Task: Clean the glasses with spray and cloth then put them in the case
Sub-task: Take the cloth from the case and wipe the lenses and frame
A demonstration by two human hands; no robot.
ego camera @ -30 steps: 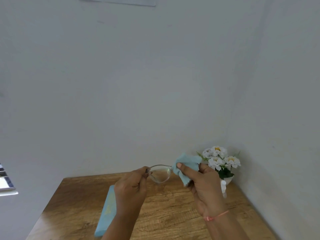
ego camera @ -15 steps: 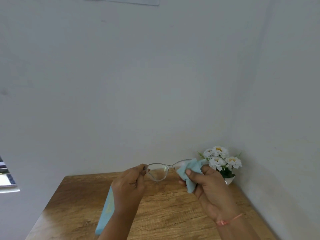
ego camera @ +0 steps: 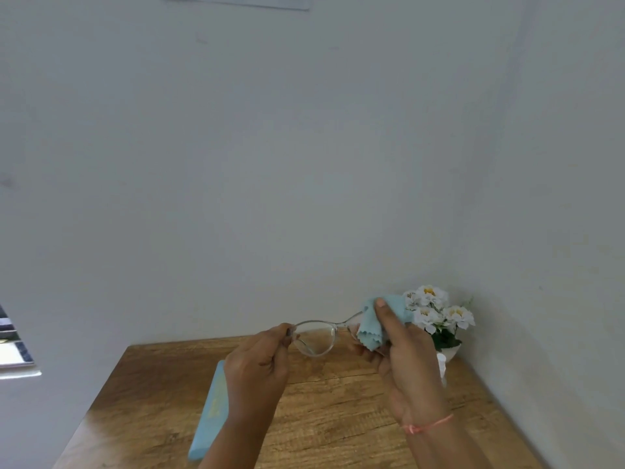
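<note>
Wooden table (ego camera: 338, 418), pale corner. Glasses (ego camera: 316, 338) held above it: left hand (ego camera: 257, 367) pinches the frame's end; right hand (ego camera: 406, 360) pinches cloth (ego camera: 375, 326) around one lens. Step: wiping. Next, likely: bare lens, then case (ego camera: 211, 404) beneath.

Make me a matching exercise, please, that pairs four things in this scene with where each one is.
Things:
1. clear-framed glasses
2. light blue zigzag-edged cloth
3. long light blue case
4. white flowers in a white pot

Places:
A. lying flat on the wooden table
B. at the table's far right corner
C. pinched at one end by the left hand
D. held by the right hand against the glasses

Pairs: 1-C, 2-D, 3-A, 4-B.
</note>
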